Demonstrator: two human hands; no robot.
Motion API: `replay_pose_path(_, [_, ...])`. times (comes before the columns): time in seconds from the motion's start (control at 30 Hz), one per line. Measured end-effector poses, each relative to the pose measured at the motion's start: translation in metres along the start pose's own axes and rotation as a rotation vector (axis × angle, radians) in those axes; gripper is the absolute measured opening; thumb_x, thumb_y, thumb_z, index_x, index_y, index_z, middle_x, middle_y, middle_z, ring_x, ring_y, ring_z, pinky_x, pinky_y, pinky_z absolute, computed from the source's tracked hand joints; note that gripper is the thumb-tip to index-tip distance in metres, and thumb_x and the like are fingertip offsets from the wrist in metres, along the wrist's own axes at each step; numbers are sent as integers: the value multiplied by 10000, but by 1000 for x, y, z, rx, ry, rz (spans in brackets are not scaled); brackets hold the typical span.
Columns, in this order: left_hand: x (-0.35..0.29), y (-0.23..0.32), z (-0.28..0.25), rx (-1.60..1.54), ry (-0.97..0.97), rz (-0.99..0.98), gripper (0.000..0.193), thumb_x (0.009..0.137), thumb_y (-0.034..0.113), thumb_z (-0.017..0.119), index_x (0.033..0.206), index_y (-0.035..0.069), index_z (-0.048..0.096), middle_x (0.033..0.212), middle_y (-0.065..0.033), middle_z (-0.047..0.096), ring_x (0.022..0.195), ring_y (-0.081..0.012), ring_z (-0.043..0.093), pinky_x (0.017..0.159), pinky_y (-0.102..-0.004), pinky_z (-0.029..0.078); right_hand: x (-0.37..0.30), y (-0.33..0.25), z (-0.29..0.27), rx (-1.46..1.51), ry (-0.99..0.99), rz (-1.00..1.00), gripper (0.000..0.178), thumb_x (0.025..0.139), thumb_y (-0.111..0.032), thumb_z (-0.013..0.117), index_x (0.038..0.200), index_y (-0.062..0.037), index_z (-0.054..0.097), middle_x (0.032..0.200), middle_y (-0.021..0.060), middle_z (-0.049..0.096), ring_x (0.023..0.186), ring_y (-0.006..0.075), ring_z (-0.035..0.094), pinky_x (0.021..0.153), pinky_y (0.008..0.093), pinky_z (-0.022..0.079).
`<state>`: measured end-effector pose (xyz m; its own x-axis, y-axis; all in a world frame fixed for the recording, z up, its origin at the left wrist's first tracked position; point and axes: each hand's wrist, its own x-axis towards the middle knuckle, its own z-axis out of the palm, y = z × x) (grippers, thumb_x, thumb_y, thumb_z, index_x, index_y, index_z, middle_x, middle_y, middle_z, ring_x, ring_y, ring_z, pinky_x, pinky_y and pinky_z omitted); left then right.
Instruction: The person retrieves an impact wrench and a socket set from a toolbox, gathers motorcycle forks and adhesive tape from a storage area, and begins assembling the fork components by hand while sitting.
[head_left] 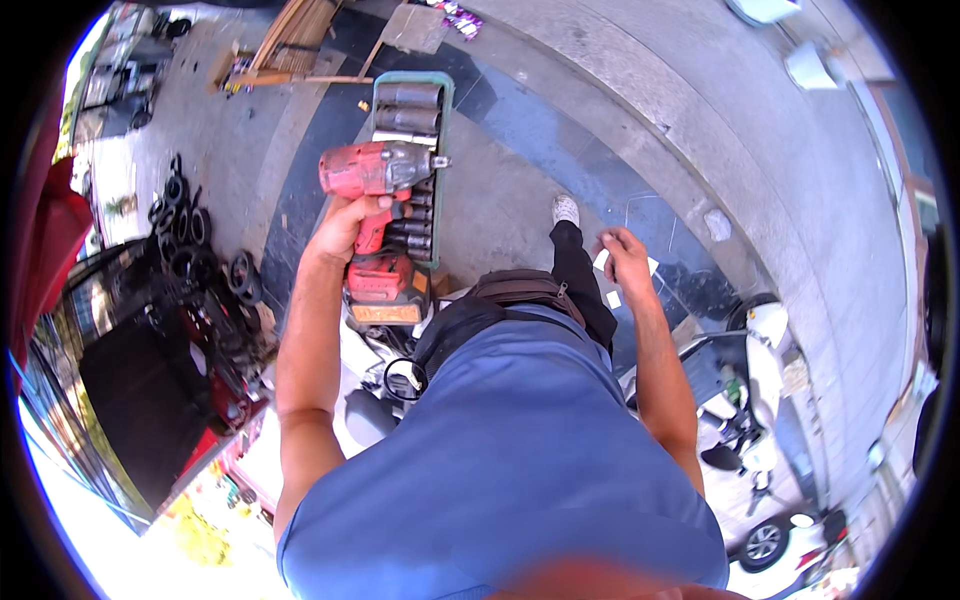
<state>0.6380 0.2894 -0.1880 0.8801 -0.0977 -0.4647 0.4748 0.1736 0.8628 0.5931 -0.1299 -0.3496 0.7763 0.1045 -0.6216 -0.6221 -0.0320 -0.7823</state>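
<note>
A worn red cordless impact wrench (370, 172) is in my left hand (347, 228), which wraps its grip below the body. The bare square drive points right, and the battery pack (387, 290) is at the lower end. Behind the wrench, partly hidden by it, a green-rimmed tray (447, 100) holds several dark sockets (408, 120) in rows. My right hand (626, 258) hangs apart from it at the right, fingers loosely bent and no object visible in them. White pieces (613, 299) show just past that hand, on the dark floor.
A raised kerb (690, 185) curves along the right. Wooden boards (290, 45) lie at the far left. Several black rings (190, 225) are piled at the left, near a dark vehicle (140, 370). A white scooter (765, 370) stands at the right behind my arm.
</note>
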Motion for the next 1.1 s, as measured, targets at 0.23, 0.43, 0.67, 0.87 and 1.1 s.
replay_pose_path(0.23, [-9,10,-13,-207,99,109,406,756,122,726,1139,24,633,1036,-86,693,939,-210,661,869,-348,508,43,-190,170,-81,-542,-109,371,923,-283,658,1117,28,607,825,59,656,430,66,431,399,242,344])
replay_pose_path(0.43, [28,-74,-58,-459,189,78,332,799,72,714,1125,44,658,1055,-63,693,973,-190,651,886,-342,505,127,-167,266,-318,-679,114,309,859,-114,740,1100,-4,580,742,19,610,417,78,449,371,259,340])
replay_pose_path(0.67, [114,-160,-154,-828,450,58,333,824,93,703,1147,48,634,1044,-55,682,947,-198,661,850,-346,534,282,-145,351,-477,-640,180,276,867,-135,740,1071,-29,589,762,12,602,429,86,466,369,266,361])
replay_pose_path(0.87, [225,-299,-228,-1005,773,-45,240,849,142,725,1074,93,659,906,-29,657,746,-157,628,666,-319,522,480,-99,418,-777,-664,137,235,869,-137,737,1031,-33,602,756,11,604,424,85,453,367,267,353])
replay_pose_path(1.1, [381,-431,-325,-996,933,-259,228,786,154,771,994,110,688,865,-4,641,699,-133,595,660,-310,518,725,6,499,-1193,-781,65,226,863,-137,733,1021,-19,622,705,18,597,407,95,434,368,292,336])
